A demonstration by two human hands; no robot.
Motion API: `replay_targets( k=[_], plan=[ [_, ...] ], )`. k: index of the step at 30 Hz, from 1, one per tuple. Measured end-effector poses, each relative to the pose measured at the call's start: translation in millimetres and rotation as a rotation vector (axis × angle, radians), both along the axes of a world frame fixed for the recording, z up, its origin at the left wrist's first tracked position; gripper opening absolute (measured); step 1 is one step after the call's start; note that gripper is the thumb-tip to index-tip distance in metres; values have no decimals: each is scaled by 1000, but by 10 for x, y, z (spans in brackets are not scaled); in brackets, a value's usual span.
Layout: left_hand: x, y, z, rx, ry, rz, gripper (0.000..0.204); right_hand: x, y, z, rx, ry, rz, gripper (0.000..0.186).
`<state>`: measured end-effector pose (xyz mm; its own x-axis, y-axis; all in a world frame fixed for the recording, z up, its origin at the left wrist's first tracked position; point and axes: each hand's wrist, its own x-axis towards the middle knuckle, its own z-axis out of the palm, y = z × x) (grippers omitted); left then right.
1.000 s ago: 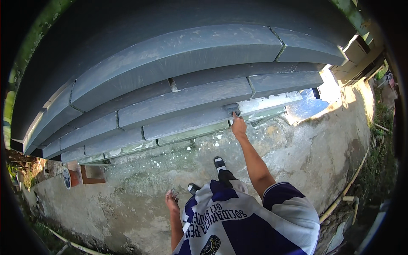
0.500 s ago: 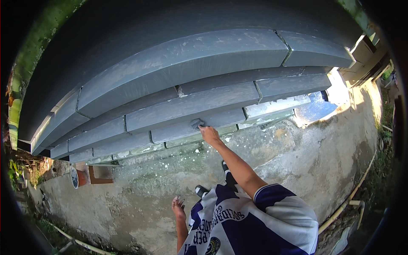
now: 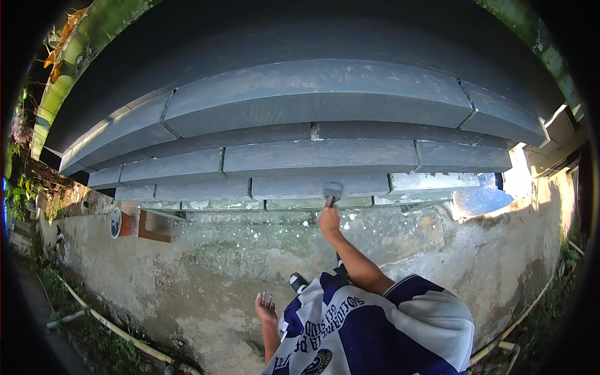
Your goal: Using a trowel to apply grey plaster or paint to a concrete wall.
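My right hand [image 3: 329,220] grips a small grey paint-coated tool [image 3: 332,192], apparently a brush, against the grey lower row of blocks [image 3: 287,186] in a stepped structure. Right of that stretch is a patchy white block [image 3: 431,181]; below runs a greenish, flaking strip [image 3: 319,203]. My left hand [image 3: 265,306] hangs low beside my shirt, holding nothing visible, fingers loosely apart with whitish tips. The tool's exact shape is partly hidden by my fingers.
Overhanging grey courses [image 3: 312,94] span the upper view. A bucket [image 3: 119,223] and brown board [image 3: 153,236] stand at left on the stained concrete [image 3: 206,281]. A blue sheet [image 3: 478,201] lies at right. Pipes [image 3: 119,331] run along both lower edges, near plants.
The tool in my right hand has moved left from beside the white block, then slightly back rightward. The camera view has turned, levelling the rows. My left hand remains low.
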<state>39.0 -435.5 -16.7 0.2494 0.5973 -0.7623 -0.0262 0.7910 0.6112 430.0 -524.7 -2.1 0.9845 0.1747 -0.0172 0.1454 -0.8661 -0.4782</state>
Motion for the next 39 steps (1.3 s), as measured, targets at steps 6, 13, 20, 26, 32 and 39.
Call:
replay_targets(
  k=[6, 13, 20, 26, 32, 39],
  plan=[
    [91, 144, 128, 79, 22, -46, 40, 276, 304, 315, 63, 14, 465, 48],
    [-147, 134, 105, 80, 63, -9, 41, 970, -655, 289, -170, -86, 484, 46],
    [-573, -221, -70, 31, 145, 157, 44, 1003, -1755, 182, -247, -113, -39, 42],
    [-635, -294, -142, 51, 154, 157, 44, 736, -1016, 56, -32, -2, -282, 54],
    [-33, -174, -203, 76, 112, -112, 35, 50, 228, 94, 236, 57, 202, 55],
    [436, -173, -399, 188, 125, -606, 23, 444, 37, 518, 555, 290, 344, 34]
  ],
)
